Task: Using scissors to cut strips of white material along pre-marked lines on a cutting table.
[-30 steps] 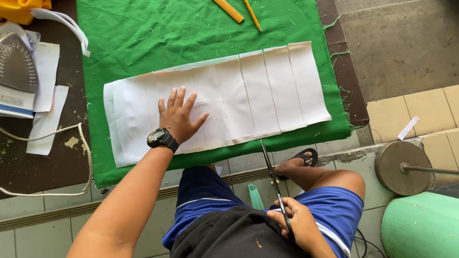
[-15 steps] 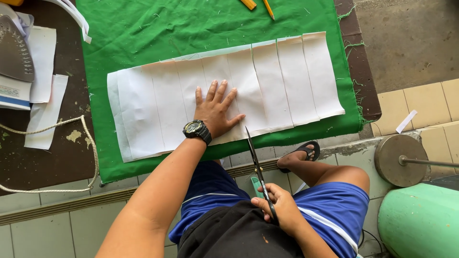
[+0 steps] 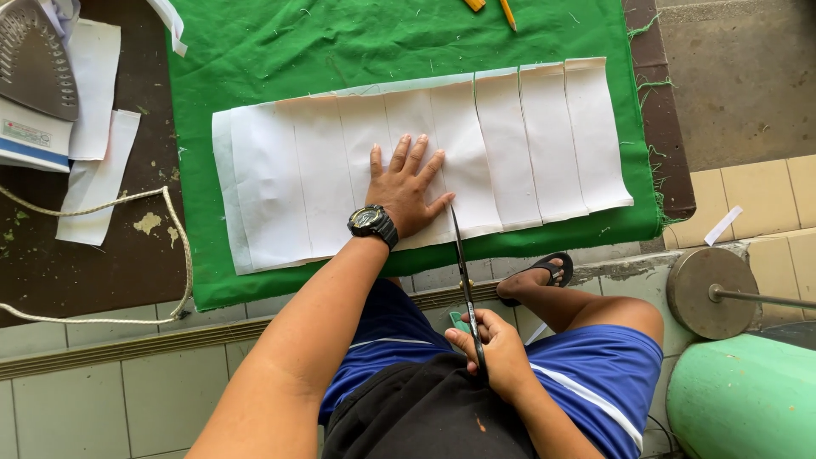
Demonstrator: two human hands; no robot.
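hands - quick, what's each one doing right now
Left hand: open, fingers spread, pressed flat on the pleated white fabric.
Right hand: closed around the handles of the scissors, blades pointing at the fabric's near edge.

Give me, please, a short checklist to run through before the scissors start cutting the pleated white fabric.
1. Left hand flat on the white fabric, pinning it: ok.
2. Right hand gripping the scissors: ok.
3. Blade tips at the fabric's near edge, beside the left thumb: very close, not ok.
4. Pleats lying flat and parallel on the green cloth: ok.
5. Blades open or shut: cannot tell.
6. Iron and rope away from the cutting line: ok.
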